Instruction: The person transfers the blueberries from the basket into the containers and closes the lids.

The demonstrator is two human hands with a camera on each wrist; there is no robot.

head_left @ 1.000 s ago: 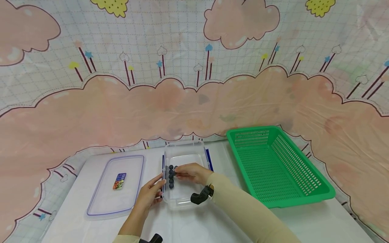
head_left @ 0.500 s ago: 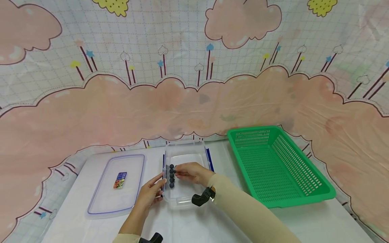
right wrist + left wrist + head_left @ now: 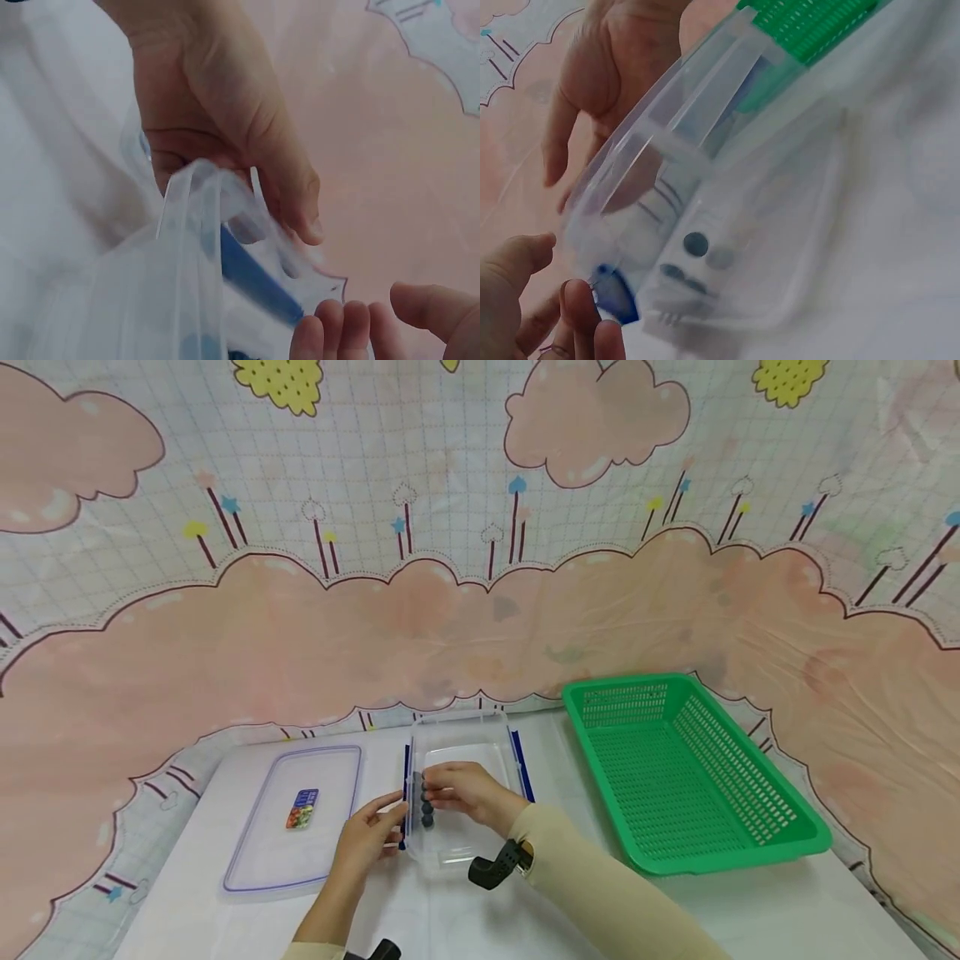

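Observation:
In the head view a clear plastic box [image 3: 468, 852] holds a row of blueberries [image 3: 427, 808] along its left inner wall. My left hand [image 3: 365, 842] rests against the box's left side; the left wrist view shows its fingertips at a blue latch [image 3: 615, 294], with the thumb apart. My right hand [image 3: 468, 793] reaches into the box, its fingertips over the upper end of the row and hiding some berries. In the right wrist view, my right fingers [image 3: 341, 326] lie side by side, the thumb stands apart, and no berry shows between them.
A clear lid [image 3: 247, 868] with a purple-blue rim lies left of the box, a small printed label [image 3: 302, 809] on it. To the right stands a green slotted basket [image 3: 697, 785]. A patterned cloth [image 3: 480, 643] hangs behind the white table [image 3: 405, 910].
My right hand has shifted slightly left, over the row, and its fingers now cover the upper blueberries. The left hand stays at the box's side. The head view has tilted a little.

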